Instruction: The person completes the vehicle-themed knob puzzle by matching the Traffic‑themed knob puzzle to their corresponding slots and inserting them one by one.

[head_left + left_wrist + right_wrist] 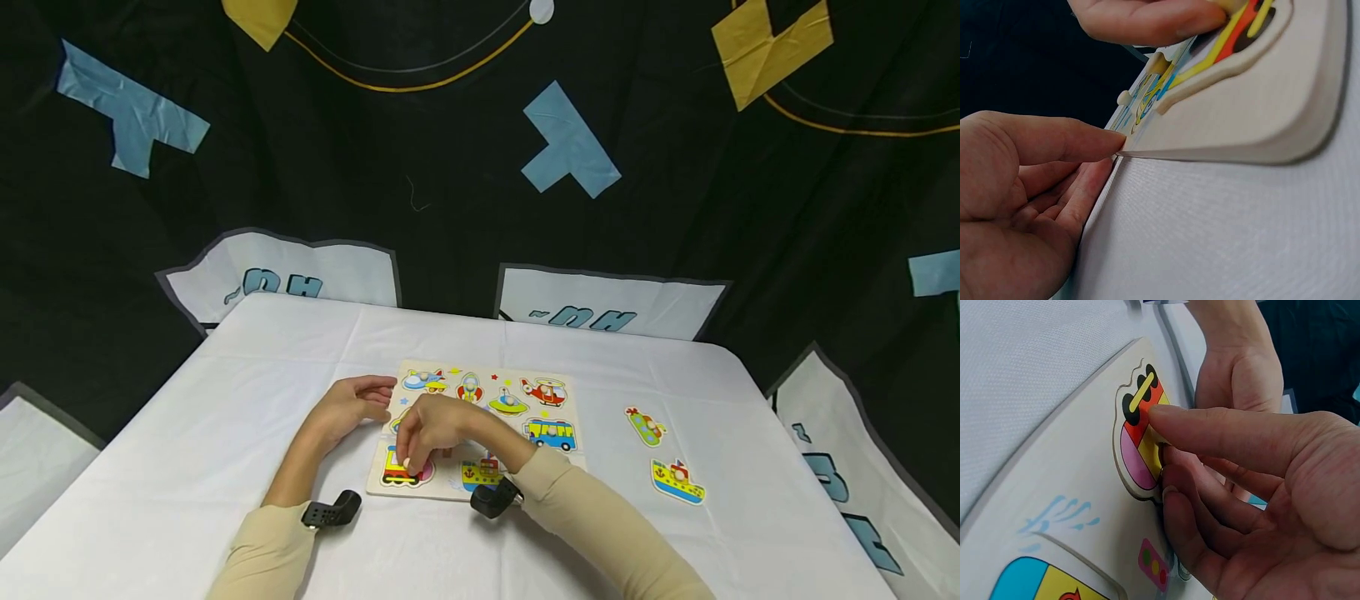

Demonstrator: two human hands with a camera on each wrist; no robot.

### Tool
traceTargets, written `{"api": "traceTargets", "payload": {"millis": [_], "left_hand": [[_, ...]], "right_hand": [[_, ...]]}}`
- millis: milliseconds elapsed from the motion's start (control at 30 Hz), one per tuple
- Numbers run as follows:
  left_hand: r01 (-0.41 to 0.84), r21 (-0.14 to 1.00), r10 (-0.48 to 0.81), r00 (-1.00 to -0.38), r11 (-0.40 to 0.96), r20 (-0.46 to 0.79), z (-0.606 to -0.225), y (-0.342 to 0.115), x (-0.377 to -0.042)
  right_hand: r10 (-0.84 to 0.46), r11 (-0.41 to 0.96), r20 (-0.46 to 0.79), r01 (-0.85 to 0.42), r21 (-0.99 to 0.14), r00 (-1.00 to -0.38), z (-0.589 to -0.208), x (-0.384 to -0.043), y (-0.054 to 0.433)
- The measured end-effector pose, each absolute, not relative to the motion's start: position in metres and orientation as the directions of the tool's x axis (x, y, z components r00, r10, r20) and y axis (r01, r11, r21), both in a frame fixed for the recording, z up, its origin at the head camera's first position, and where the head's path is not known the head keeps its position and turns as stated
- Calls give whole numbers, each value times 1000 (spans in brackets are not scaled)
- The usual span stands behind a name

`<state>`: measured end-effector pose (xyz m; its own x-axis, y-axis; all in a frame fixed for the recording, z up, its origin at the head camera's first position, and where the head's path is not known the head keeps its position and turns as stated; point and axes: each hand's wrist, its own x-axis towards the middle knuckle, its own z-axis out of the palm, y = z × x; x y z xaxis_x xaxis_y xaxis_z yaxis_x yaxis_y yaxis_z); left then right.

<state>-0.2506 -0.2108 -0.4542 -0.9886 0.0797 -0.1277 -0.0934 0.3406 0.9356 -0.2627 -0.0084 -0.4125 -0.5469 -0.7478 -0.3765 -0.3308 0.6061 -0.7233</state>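
A wooden peg puzzle board [450, 490] lies on the table with printed vehicle pieces in it. At its near left corner my right hand [435, 425] pinches the train piece [401, 477] between thumb and fingers. In the right wrist view the train piece [1141, 447] sits within its cut-out outline, thumb tip on its face. My left hand [348, 412] rests at the board's left edge, fingers relaxed, the thumb tip [1110, 142] touching the edge. Part of the board is hidden under my right hand and forearm.
Right of the board lie two loose pieces, a green vehicle piece [645, 427] and a boat piece [677, 482]. On the board are a bus piece [551, 434] and a helicopter piece [545, 392]. A black curtain [450, 167] hangs behind the white-covered table [187, 467].
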Motion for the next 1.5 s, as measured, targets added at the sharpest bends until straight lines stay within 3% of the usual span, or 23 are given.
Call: {"api": "traceTargets", "payload": {"millis": [467, 1133, 1500], "left_hand": [[-88, 931, 74, -990, 354, -122, -457, -211, -251], [-96, 920, 62, -990, 381, -129, -458, -212, -252], [-137, 916, 29, -987, 378, -160, -457, -208, -253]], "right_hand": [[-741, 615, -411, -293, -732, -531, -414, -263, -8], [-778, 545, -325, -321, -775, -537, -404, -266, 5], [-750, 549, -289, -316, -774, -595, -391, -277, 39]]}}
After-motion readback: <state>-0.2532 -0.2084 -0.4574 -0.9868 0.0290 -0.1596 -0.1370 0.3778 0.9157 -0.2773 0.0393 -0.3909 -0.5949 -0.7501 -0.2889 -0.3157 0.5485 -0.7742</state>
